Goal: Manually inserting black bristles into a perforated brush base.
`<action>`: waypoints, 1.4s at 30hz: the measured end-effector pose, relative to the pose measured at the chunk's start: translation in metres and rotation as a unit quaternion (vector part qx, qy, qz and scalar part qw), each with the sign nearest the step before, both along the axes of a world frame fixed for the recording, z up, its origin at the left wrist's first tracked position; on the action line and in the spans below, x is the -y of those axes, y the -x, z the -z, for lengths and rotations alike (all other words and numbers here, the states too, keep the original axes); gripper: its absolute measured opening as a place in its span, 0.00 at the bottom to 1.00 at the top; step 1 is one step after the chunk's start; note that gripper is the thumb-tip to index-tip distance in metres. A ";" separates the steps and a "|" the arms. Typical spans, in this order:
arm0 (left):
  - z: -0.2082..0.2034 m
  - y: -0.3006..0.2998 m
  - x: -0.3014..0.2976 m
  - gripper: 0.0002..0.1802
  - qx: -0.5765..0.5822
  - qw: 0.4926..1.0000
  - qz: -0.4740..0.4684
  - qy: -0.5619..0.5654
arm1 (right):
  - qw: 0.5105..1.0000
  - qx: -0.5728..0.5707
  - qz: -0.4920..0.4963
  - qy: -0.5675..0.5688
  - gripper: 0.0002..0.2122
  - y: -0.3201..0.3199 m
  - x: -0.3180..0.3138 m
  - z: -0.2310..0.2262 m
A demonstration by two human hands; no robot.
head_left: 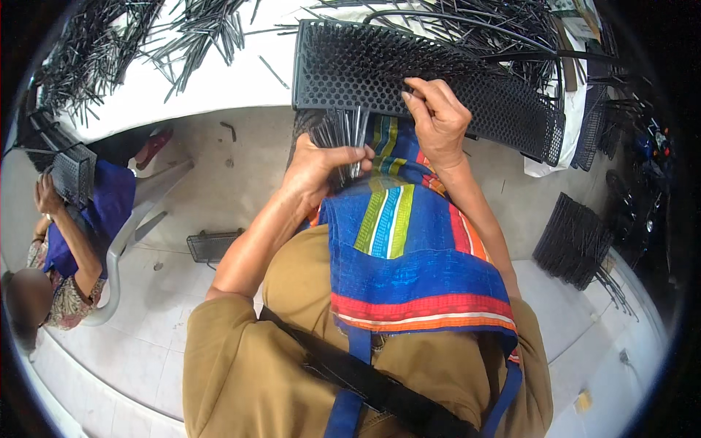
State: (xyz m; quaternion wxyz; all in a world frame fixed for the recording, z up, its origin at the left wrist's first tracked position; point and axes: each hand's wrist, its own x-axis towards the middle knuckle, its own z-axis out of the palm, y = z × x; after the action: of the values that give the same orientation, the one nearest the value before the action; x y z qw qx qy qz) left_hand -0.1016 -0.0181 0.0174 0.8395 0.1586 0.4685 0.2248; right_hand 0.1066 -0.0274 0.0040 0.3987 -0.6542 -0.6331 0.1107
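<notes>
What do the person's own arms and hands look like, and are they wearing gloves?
No gloves! The left hand and the right hand are both bare, with five-fingered people shapes and no cables. No watch shows on either wrist. The left forearm and right forearm are bare too, up to loose, plain mustard-brown sleeves that end around the elbows.

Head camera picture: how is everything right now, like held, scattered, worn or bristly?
Left hand: closed around a stick bunch
Stick bunch: held, dark and thin
Right hand: raised at the holed black panel, thumb and forefinger close; whether they hold anything, can't tell
Holed black panel: partly bristly
Loose sticks: scattered in messy heaps
Striped apron: worn, draped over the lap
</notes>
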 end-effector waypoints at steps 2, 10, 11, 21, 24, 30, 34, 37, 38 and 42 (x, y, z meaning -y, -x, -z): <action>0.003 -0.001 0.000 0.11 0.006 1.000 -0.024 0.004 | 0.998 -0.042 0.010 0.035 0.07 0.003 0.005 -0.004; 0.007 0.004 -0.006 0.09 -0.011 0.998 -0.057 0.026 | 0.979 -0.159 -0.017 0.130 0.04 0.018 0.009 -0.006; 0.011 0.006 -0.009 0.09 -0.015 0.997 -0.068 0.030 | 0.967 -0.193 -0.020 0.167 0.04 0.023 0.008 -0.007; 0.016 0.008 -0.003 0.12 0.045 0.997 -0.040 0.045 | 0.848 -0.402 -0.004 0.346 0.11 0.046 -0.002 -0.004; 0.011 0.011 -0.005 0.14 0.053 0.997 -0.029 0.038 | 0.808 -0.472 0.016 0.352 0.06 0.047 -0.005 -0.012; 0.002 0.016 -0.012 0.15 0.039 0.999 0.011 0.034 | 0.754 -0.538 0.008 0.376 0.06 0.044 -0.006 -0.009; 0.001 0.019 -0.012 0.12 0.042 0.998 -0.011 0.046 | 0.751 -0.542 -0.003 0.376 0.05 0.044 -0.009 -0.008; 0.002 0.023 -0.013 0.12 0.043 0.998 -0.009 0.044 | 0.772 -0.480 -0.009 0.416 0.04 0.048 -0.012 -0.013; 0.003 0.023 -0.011 0.12 0.040 0.998 -0.003 0.042 | 0.772 -0.480 -0.011 0.416 0.04 0.049 -0.010 -0.011; 0.001 0.021 -0.007 0.12 0.020 0.999 -0.010 0.039 | 0.775 -0.501 -0.012 0.386 0.03 0.052 -0.003 -0.004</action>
State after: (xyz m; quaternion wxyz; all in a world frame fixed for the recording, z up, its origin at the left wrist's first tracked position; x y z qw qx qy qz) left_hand -0.1226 -0.0107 0.0164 0.8518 0.1163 0.4619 0.2181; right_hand 0.0542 -0.0245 0.0076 0.3725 -0.5976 -0.2560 0.6622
